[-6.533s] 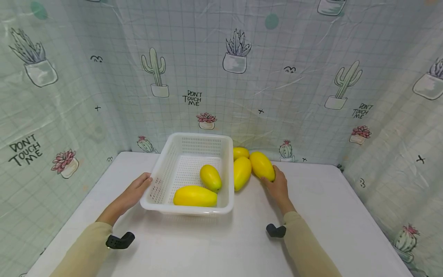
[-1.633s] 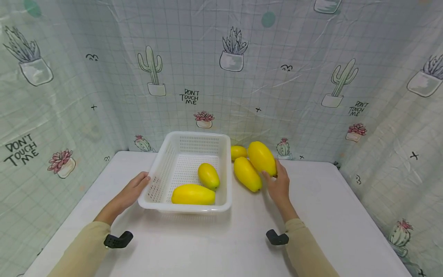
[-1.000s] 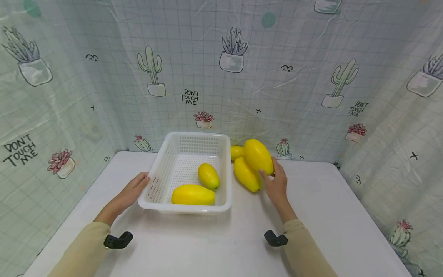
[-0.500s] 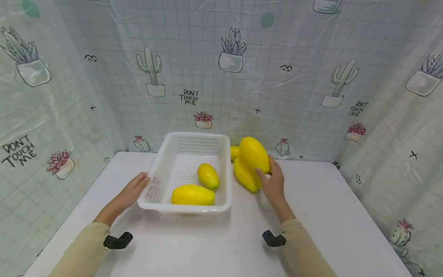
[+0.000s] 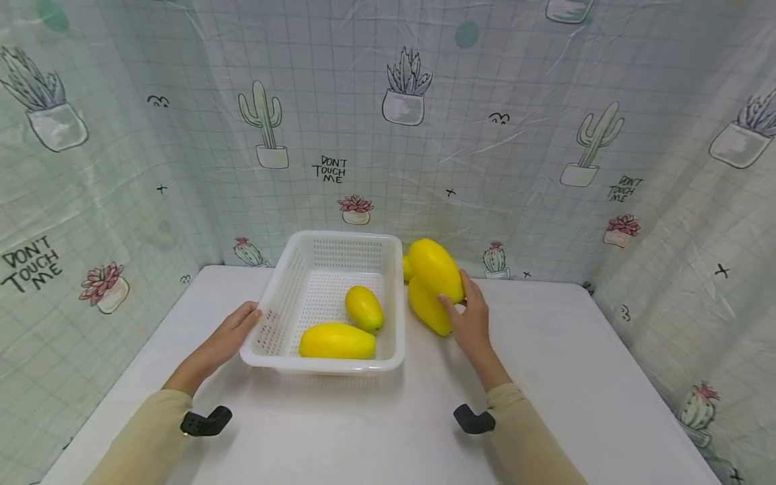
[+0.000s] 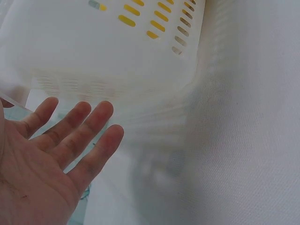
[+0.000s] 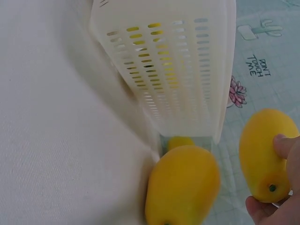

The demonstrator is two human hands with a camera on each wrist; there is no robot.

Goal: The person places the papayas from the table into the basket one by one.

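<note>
In the head view my right hand holds a yellow mango between thumb and fingers. The right wrist view shows this held mango raised off the table, its stem end towards me. It overlaps another mango, which lies on the table beside the basket. Part of a third mango shows behind them. At the left side of the white perforated basket, my left hand touches the rim. Its fingers are extended loosely beside the wall. Two mangoes lie inside, one lengthwise at the front, the other behind.
A white table carries everything. Behind and on both sides hangs a curtain printed with cacti and a grid. Black wrist devices sit by both sleeves.
The right hand has lifted a mango and carried it left, over the one on the table, closer to the basket. That lower mango had turned earlier. The left hand and basket stay put.
</note>
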